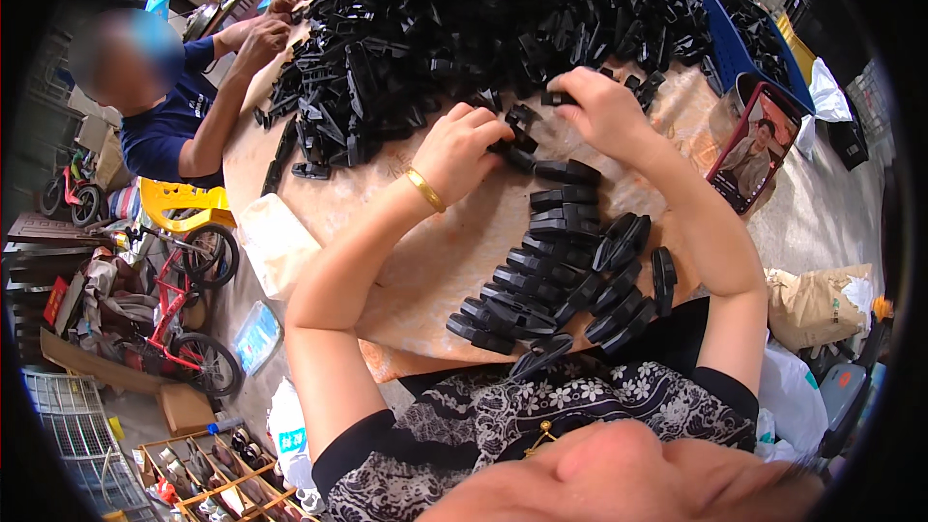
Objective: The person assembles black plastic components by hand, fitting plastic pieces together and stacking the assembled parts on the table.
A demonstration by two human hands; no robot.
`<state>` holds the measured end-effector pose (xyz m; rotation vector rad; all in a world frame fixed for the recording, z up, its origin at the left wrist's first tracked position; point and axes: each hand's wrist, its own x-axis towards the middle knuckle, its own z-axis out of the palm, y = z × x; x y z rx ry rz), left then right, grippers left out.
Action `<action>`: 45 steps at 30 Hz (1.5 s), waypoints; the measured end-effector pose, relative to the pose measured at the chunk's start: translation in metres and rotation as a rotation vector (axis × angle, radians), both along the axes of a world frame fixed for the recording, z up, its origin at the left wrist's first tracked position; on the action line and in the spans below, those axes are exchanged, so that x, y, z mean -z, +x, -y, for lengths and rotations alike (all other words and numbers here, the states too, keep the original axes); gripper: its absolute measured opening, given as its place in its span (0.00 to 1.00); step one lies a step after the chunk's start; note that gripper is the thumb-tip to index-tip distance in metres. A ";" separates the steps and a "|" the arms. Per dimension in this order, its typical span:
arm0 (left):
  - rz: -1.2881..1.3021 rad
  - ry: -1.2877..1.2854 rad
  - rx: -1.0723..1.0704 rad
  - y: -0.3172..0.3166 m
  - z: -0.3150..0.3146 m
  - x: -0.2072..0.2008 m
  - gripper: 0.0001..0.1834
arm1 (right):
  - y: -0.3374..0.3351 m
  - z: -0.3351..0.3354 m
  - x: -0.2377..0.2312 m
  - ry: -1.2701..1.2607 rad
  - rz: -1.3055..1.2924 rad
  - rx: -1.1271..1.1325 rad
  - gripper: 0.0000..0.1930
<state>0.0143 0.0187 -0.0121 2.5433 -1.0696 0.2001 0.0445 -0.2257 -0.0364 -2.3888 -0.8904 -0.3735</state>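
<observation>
My left hand (456, 155), with a gold bracelet on its wrist, has its fingers curled on a small black plastic part (522, 139) at the near edge of a heap. Between the thumb and fingers of my right hand (604, 111) is another black plastic part (557, 98). The large heap of similar black parts (464, 29) covers the far side of the table. Closer to me, several black parts (541, 266) lie side by side in slanting rows. Their exact kind cannot be made out.
The table (425, 280) has a patterned tan cover. A phone (757, 150) stands at the right, beside a blue crate (739, 43). Across the left side, a co-worker (179, 121) handles something small. A white packet (277, 244) sits at the left table edge; a red bicycle (174, 300) stands beyond.
</observation>
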 end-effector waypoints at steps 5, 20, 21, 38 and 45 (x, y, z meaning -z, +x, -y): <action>-0.024 -0.046 -0.122 0.002 -0.003 0.003 0.17 | -0.014 -0.008 -0.021 0.286 -0.605 -0.355 0.14; -0.232 -0.194 -0.292 -0.011 0.005 0.003 0.10 | -0.013 -0.004 -0.013 0.053 -0.093 -0.234 0.15; -0.234 -0.194 -0.295 -0.011 0.005 0.004 0.10 | -0.013 -0.006 -0.012 0.052 -0.095 -0.237 0.15; -0.185 -0.196 -0.198 -0.005 0.019 0.011 0.11 | -0.017 -0.013 -0.014 -0.065 0.028 -0.256 0.13; -0.136 -0.182 -0.183 -0.003 0.019 0.013 0.11 | -0.006 0.021 -0.032 -0.084 -0.089 -0.132 0.12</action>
